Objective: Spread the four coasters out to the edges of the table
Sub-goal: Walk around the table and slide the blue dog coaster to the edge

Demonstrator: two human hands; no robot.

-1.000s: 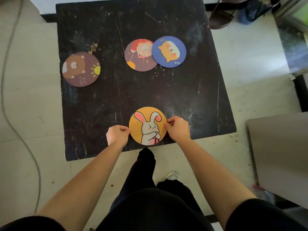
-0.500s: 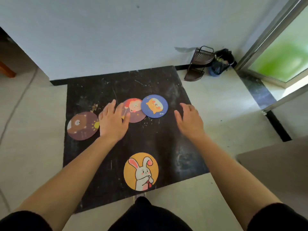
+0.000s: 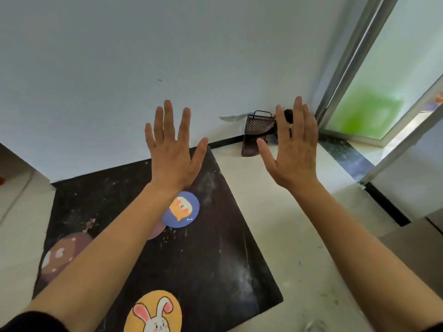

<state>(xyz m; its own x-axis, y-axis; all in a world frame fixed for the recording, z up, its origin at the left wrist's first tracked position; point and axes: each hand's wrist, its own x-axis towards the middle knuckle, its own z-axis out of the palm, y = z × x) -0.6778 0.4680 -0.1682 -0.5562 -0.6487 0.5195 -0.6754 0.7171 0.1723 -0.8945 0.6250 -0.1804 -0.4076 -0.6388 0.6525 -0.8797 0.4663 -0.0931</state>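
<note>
My left hand (image 3: 171,152) and my right hand (image 3: 293,149) are raised in front of the wall, fingers spread, holding nothing, well above the dark table (image 3: 215,259). The yellow rabbit coaster (image 3: 153,312) lies at the table's near edge. A blue coaster with an orange dog (image 3: 183,209) sits near the middle, overlapping a purple coaster (image 3: 157,231) that my left forearm mostly hides. At the left edge lies the brown bear coaster (image 3: 62,256), partly covered by the same arm.
A pale wall rises behind the table. A dark slatted rack (image 3: 257,130) leans against it on the floor, partly behind my right hand. A sliding door frame (image 3: 347,75) stands at the right. Light tiled floor (image 3: 299,236) surrounds the table.
Both hands let go of the rabbit coaster at the near edge, moved forward over the table, then rose with fingers spread. The view tilted upward toward the wall.
</note>
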